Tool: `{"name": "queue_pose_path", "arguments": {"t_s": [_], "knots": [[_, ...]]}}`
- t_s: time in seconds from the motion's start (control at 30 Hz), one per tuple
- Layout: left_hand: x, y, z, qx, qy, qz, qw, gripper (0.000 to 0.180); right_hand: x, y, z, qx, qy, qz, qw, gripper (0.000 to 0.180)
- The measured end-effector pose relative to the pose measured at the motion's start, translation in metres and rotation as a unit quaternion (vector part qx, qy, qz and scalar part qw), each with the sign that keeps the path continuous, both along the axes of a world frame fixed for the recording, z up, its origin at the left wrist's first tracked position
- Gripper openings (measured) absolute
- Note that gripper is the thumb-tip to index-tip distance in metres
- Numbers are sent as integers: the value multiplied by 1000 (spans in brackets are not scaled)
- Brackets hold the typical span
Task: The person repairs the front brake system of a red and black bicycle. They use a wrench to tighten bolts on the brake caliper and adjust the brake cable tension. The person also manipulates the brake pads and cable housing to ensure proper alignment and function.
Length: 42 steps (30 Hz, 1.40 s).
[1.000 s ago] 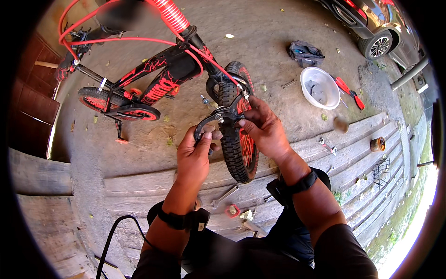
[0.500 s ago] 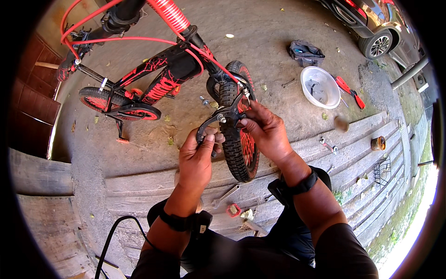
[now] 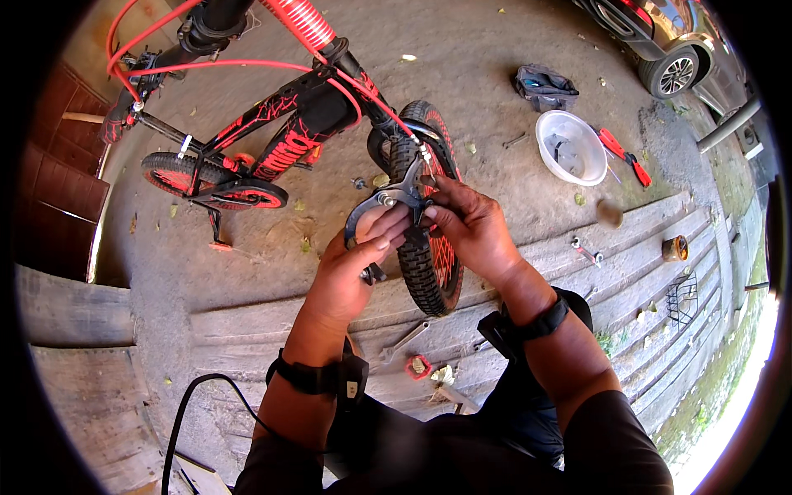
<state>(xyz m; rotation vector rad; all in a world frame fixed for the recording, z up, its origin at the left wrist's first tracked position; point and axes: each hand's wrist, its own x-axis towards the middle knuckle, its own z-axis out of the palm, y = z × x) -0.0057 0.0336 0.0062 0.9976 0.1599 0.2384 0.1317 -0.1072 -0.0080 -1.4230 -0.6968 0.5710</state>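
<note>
A dark bicycle brake caliper (image 3: 356, 223) hangs on a red cable, in front of the tyre of the front wheel (image 3: 422, 276). My left hand (image 3: 351, 268) holds its curved arm from the near left, fingers reaching behind the arch and thumb in front. With thumb and forefinger, my right hand (image 3: 478, 231) pinches the caliper's right end, near the cable's lower end; the exact spot is hidden by the fingers. The black and red bicycle (image 3: 289, 136) stands upright, its red cables (image 3: 247, 63) looping above the frame.
A white plastic tub (image 3: 569, 148) with small parts stands to the right, beside red-handled cutters (image 3: 624, 157) and a grey tool bag (image 3: 546, 87). Wrenches (image 3: 404, 342), a small tin (image 3: 674, 248) and a red round container (image 3: 418, 367) lie on the ridged concrete. A car (image 3: 685, 58) stands far right.
My left hand has turned, and its fingers now stretch further behind the caliper's arch. The caliper has tilted slightly. My right hand keeps its pinch at nearly the same place.
</note>
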Motion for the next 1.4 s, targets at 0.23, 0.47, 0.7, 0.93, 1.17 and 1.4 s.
{"name": "queue_pose_path", "arguments": {"t_s": [0.23,0.47,0.7,0.93,1.17,1.4], "knots": [[-1,-2,6,44,48,3,998,58,6,4,-6,-38,-82,0,996,40],[1,-12,9,116,39,8,992,60,9,8,-5,-21,-56,-15,998,38],[3,-11,4,67,27,9,997,59,12,11,-6,4,-98,-24,995,37],[6,-11,-7,98,24,45,994,57,14,14,-6,19,-39,-22,999,36],[13,-12,-9,148,21,62,987,43,16,11,5,57,25,21,998,37],[15,-16,-8,190,36,82,978,32,22,8,13,96,91,69,989,33]]}}
